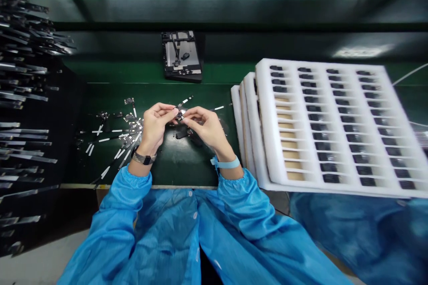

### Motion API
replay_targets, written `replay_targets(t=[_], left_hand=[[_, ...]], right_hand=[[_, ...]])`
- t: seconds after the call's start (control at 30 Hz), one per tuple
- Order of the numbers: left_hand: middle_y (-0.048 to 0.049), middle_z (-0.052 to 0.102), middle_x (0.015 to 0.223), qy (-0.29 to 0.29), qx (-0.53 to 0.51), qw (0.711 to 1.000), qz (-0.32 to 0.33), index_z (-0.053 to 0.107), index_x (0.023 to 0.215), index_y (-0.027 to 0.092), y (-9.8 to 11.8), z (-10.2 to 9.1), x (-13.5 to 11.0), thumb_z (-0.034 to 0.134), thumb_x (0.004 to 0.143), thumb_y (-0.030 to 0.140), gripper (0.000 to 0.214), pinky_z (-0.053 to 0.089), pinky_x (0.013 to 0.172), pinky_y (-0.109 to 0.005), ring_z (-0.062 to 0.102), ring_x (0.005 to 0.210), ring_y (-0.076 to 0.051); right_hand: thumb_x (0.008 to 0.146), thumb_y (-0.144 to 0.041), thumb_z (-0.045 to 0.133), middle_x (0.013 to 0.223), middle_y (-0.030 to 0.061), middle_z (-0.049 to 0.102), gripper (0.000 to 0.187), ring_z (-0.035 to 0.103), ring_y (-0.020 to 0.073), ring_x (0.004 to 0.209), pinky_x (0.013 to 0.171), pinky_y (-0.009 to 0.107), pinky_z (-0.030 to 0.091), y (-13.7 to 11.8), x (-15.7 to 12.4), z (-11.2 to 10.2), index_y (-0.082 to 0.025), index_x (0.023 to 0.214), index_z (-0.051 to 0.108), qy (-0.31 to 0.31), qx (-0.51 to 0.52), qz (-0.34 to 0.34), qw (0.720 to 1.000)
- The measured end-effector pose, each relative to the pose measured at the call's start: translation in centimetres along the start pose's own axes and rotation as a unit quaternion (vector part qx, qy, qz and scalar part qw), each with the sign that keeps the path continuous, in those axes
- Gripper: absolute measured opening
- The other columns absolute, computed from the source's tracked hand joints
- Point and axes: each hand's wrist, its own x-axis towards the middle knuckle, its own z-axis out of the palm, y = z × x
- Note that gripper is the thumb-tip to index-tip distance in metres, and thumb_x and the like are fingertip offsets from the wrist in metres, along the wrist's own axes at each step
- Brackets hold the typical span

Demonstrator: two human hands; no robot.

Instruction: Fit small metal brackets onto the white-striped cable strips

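Between the fingertips of both hands is a small circuit board with a flex cable (pixel 180 115), dark with shiny metal spots. My left hand (pixel 154 124) pinches its left side, thumb against fingers. On the other side, my right hand (pixel 207 128) grips it with thumb and index finger. A loose pile of similar flex cables (pixel 133 128), with white and silver strips, lies beside my left hand on the green mat (pixel 187 167). Below the fingers, a small black part (pixel 182 134) rests on the mat, partly shaded by my right hand.
At right, white foam trays (pixel 265 111) are stacked; the top one has black parts in narrow slots. Behind my hands is a black tray holding small parts (pixel 163 64). A dark rack (pixel 67 120) with many protruding strips stands at left. Blue fabric (pixel 361 227) shows lower right.
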Motion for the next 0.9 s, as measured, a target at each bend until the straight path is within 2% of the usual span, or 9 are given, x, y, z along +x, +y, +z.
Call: replay_targets(t=[0.07, 0.13, 0.23, 0.3, 0.37, 0.47, 0.7, 0.9], left_hand=[[-0.0017, 0.076, 0.079, 0.013, -0.014, 1.000, 0.024, 0.072, 0.087, 0.016, 0.6, -0.5, 0.2, 0.099, 0.070, 0.029, 0.035, 0.058, 0.058, -0.022, 0.069, 0.060, -0.010], [-0.0011, 0.075, 0.082, 0.026, -0.035, 0.998, 0.044, 0.071, 0.091, 0.018, 1.1, -1.2, 0.6, 0.098, 0.072, 0.030, 0.035, 0.058, 0.058, -0.021, 0.073, 0.066, -0.012], [0.0011, 0.072, 0.082, 0.036, -0.057, 0.997, 0.047, 0.067, 0.095, 0.020, 1.4, -2.1, 1.1, 0.095, 0.078, 0.033, 0.035, 0.058, 0.056, -0.020, 0.076, 0.070, -0.013], [0.0023, 0.070, 0.081, 0.039, -0.064, 0.996, 0.041, 0.065, 0.097, 0.021, 1.4, -2.5, 1.3, 0.094, 0.081, 0.035, 0.036, 0.056, 0.053, -0.020, 0.075, 0.067, -0.013], [0.0032, 0.068, 0.080, 0.039, -0.062, 0.997, 0.035, 0.064, 0.097, 0.021, 1.4, -2.6, 1.4, 0.093, 0.082, 0.036, 0.036, 0.053, 0.049, -0.019, 0.075, 0.065, -0.013], [0.0040, 0.066, 0.079, 0.025, -0.051, 0.998, 0.031, 0.063, 0.098, 0.022, 1.5, -2.5, 1.2, 0.092, 0.083, 0.037, 0.036, 0.051, 0.048, -0.019, 0.074, 0.064, -0.012], [0.0029, 0.069, 0.081, -0.014, -0.053, 0.998, 0.032, 0.067, 0.099, 0.022, 2.1, -1.8, 0.8, 0.098, 0.074, 0.034, 0.042, 0.051, 0.050, -0.020, 0.070, 0.063, -0.011], [0.0017, 0.069, 0.080, -0.014, -0.045, 0.999, 0.022, 0.068, 0.099, 0.021, 2.1, -1.8, 0.8, 0.096, 0.076, 0.028, 0.036, 0.050, 0.051, -0.020, 0.067, 0.061, -0.010]], right_hand=[[0.090, -0.046, 0.082, 0.094, 0.0058, 0.080, 0.028, 0.074, 0.0227, 0.088, 0.076, 0.033, 0.054, -0.4, -0.2, -0.8, -0.021, 0.099, 0.072, 0.023, -0.093, -0.003, 0.995], [0.090, -0.040, 0.083, 0.084, 0.0030, 0.076, 0.023, 0.069, 0.0209, 0.079, 0.070, 0.031, 0.046, -0.6, -0.4, -1.7, -0.022, 0.090, 0.070, 0.008, -0.213, 0.038, 0.976], [0.086, -0.038, 0.090, 0.077, 0.0006, 0.074, 0.027, 0.066, 0.0202, 0.075, 0.066, 0.031, 0.037, -0.6, -0.6, -2.5, -0.023, 0.082, 0.068, -0.108, -0.374, 0.131, 0.912], [0.083, -0.038, 0.093, 0.082, 0.0005, 0.076, 0.028, 0.067, 0.0204, 0.078, 0.065, 0.030, 0.035, -0.5, -0.5, -2.7, -0.023, 0.085, 0.069, -0.179, -0.430, 0.164, 0.870], [0.085, -0.036, 0.092, 0.086, 0.0003, 0.077, 0.025, 0.068, 0.0198, 0.079, 0.065, 0.030, 0.034, -0.4, -0.4, -2.7, -0.024, 0.087, 0.070, -0.215, -0.447, 0.175, 0.850], [0.087, -0.032, 0.090, 0.084, -0.0005, 0.077, 0.022, 0.067, 0.0182, 0.078, 0.065, 0.029, 0.035, -0.2, -0.2, -2.8, -0.024, 0.085, 0.070, -0.228, -0.441, 0.182, 0.849], [0.085, -0.026, 0.088, 0.076, -0.0012, 0.075, 0.020, 0.066, 0.0171, 0.071, 0.063, 0.028, 0.036, 0.6, -0.1, -3.2, -0.022, 0.083, 0.069, -0.224, -0.390, 0.154, 0.880], [0.090, -0.024, 0.080, 0.078, 0.0005, 0.078, 0.008, 0.068, 0.0186, 0.071, 0.066, 0.029, 0.040, 0.5, -0.4, -3.3, -0.022, 0.087, 0.073, -0.215, -0.375, 0.114, 0.895]])
